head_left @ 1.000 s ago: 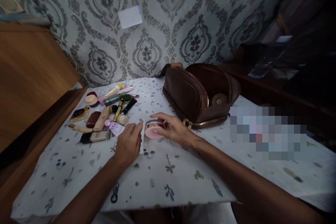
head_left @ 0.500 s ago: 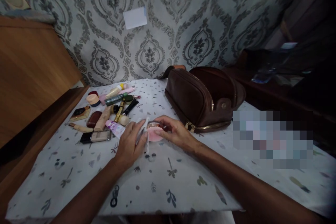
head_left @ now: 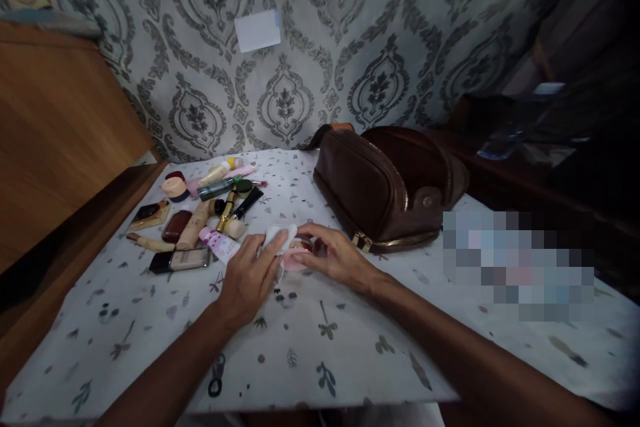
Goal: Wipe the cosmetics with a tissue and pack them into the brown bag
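In the middle of the table, my right hand (head_left: 336,255) is closed around a small round pink cosmetic container (head_left: 298,259) with a copper-coloured band. A folded white wipe (head_left: 278,239) is in my left hand (head_left: 251,273), its fingers pressing the wipe against the container's upper left side. Partly behind my left hand lies a purple and white tube (head_left: 218,243). Just beyond are a round cream-coloured item (head_left: 234,227) and a gold tube (head_left: 227,211).
Several cosmetics lie at the left, among them a foundation bottle (head_left: 181,260), a compact (head_left: 149,214) and a green bottle (head_left: 216,189). An unzipped brown leather bag (head_left: 357,187) stands behind my right hand. A pixelated patch covers something at the right.
The white wipe, upright at the container's left side before, now lies folded over its upper left edge. My left fingers have shifted with it; my right hand keeps its hold.
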A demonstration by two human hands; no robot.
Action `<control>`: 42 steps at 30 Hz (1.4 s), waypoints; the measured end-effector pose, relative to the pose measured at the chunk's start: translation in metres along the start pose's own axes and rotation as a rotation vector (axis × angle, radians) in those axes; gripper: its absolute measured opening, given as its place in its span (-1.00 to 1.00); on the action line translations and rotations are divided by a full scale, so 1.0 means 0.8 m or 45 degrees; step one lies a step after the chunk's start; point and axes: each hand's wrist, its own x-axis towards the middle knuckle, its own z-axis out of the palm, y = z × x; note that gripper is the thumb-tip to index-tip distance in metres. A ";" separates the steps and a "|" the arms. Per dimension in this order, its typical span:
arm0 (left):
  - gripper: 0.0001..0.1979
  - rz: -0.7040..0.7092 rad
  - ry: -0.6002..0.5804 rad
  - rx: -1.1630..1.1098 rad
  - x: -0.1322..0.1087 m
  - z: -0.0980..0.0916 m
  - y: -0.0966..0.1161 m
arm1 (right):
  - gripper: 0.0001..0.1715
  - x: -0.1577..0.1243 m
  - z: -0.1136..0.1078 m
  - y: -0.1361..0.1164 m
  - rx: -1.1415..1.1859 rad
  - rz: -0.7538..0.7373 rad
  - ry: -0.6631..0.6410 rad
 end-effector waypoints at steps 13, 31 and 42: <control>-0.60 -0.027 -0.003 0.036 -0.005 0.004 -0.009 | -0.60 0.003 -0.020 0.009 0.151 0.119 -0.052; -0.67 -0.191 -0.115 -0.155 -0.008 0.010 -0.013 | -0.56 0.002 -0.022 0.021 0.148 0.119 -0.043; -0.62 -0.049 -0.056 -0.224 -0.002 -0.004 -0.005 | -0.51 0.000 -0.009 0.015 0.082 0.037 -0.105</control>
